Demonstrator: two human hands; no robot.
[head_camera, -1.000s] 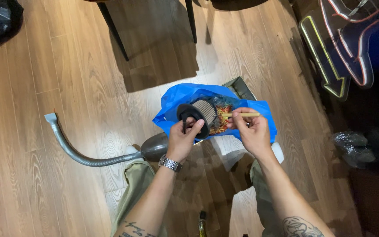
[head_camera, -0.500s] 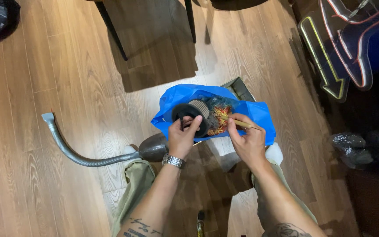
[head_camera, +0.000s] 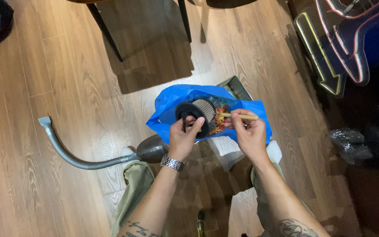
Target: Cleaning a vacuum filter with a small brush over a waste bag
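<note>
My left hand (head_camera: pixel 183 137) grips a round pleated vacuum filter (head_camera: pixel 197 115) with a black rim, held on its side over an open blue plastic bag (head_camera: pixel 176 98). My right hand (head_camera: pixel 248 133) pinches a thin wooden stick (head_camera: pixel 240 116) whose tip points at the filter's pleats. Inside the bag lies a tangle of orange, yellow and dark debris (head_camera: pixel 219 117) just below the stick. A metal watch sits on my left wrist.
A grey vacuum body (head_camera: pixel 152 148) with a ribbed hose (head_camera: pixel 69 154) lies on the wood floor at left. Black chair legs (head_camera: pixel 104 30) stand ahead. A neon-edged arrow sign (head_camera: pixel 321 52) leans at right; a clear crumpled bag (head_camera: pixel 349 145) lies below it.
The filter turned from facing the bag back onto its side, and the stick lifted from a downward slant to nearly level against the pleats.
</note>
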